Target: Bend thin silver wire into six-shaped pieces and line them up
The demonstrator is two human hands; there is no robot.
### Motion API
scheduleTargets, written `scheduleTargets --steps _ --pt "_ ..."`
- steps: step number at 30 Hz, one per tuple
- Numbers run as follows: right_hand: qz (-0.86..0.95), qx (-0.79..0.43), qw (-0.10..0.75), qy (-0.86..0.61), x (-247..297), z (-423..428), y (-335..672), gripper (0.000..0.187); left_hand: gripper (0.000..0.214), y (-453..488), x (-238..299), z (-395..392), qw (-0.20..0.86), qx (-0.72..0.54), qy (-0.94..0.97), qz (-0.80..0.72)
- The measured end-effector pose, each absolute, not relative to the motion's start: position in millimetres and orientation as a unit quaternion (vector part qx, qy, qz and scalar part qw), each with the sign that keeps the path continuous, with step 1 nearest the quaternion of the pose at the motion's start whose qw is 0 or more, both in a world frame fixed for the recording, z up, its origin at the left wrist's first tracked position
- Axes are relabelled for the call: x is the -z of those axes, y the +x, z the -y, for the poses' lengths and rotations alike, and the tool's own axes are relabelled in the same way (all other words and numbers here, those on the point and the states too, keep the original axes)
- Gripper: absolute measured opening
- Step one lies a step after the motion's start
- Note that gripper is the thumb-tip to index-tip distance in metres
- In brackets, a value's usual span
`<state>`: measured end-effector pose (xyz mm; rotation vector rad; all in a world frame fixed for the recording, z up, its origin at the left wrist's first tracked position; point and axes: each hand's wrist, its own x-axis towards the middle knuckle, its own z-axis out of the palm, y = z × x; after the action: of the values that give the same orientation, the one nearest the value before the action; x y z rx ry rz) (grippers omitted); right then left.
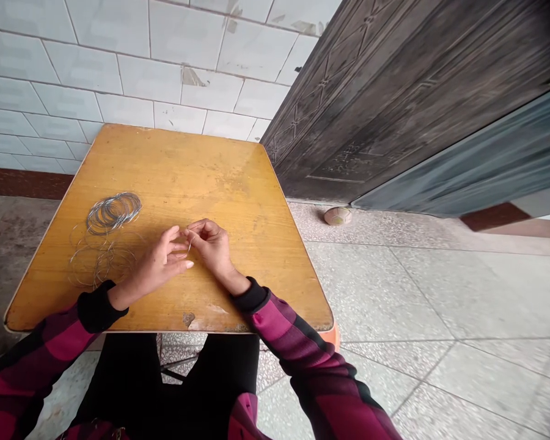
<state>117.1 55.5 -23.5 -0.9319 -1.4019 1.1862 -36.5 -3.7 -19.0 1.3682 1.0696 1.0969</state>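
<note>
My right hand [213, 244] is closed in a pinch over the middle of the wooden table, with a thin metal wire [189, 246] at its fingertips. Close beside it, my left hand [162, 260] has its fingers apart and its thumb stretched out. The fingertips of both hands nearly meet around the wire; whether the left fingers touch it I cannot tell. Left of my hands lies a thick bundle of silvery wire rings [114, 211]. Nearer to me, several thin loose wire loops [103, 260] are spread on the table, partly beside my left forearm.
The wooden table [201, 183] has a worn front edge above my knees. Behind it stands a white tiled wall [183, 36]. A dark carved door [371, 91] is at the right, with a round stone-like object [338, 216] on the tiled floor [417, 293] by it.
</note>
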Motion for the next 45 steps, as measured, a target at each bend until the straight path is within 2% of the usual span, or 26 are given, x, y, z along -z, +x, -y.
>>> scheduleTargets --steps 4,6,14,23,35,45 --pt "0.61 -0.471 0.503 -0.392 29.1 -57.5 117.0 0.02 0.041 -40.0 21.5 0.5 0.468 -0.452 0.595 -0.472" --pt "0.622 -0.458 0.496 -0.397 30.7 -57.7 117.2 0.021 0.035 -40.5 19.1 -0.4 0.474 -0.456 0.597 -0.459" --pt "0.652 -0.427 0.484 -0.399 25.6 -51.0 115.4 0.022 0.042 -34.9 10.8 2.0 0.521 -0.495 0.532 -0.448" --pt "0.654 -0.401 0.491 -0.413 29.9 -49.2 114.7 0.025 0.034 -30.0 8.8 2.1 0.559 -0.554 0.462 -0.409" --pt "0.76 -0.262 0.449 -0.389 31.3 -49.4 121.3 0.033 0.035 -31.9 10.8 -0.4 0.563 -0.539 0.457 -0.429" --pt "0.813 -0.198 0.407 -0.366 34.7 -45.2 120.5 0.042 0.044 -34.7 11.2 -4.3 0.581 -0.503 0.456 -0.448"
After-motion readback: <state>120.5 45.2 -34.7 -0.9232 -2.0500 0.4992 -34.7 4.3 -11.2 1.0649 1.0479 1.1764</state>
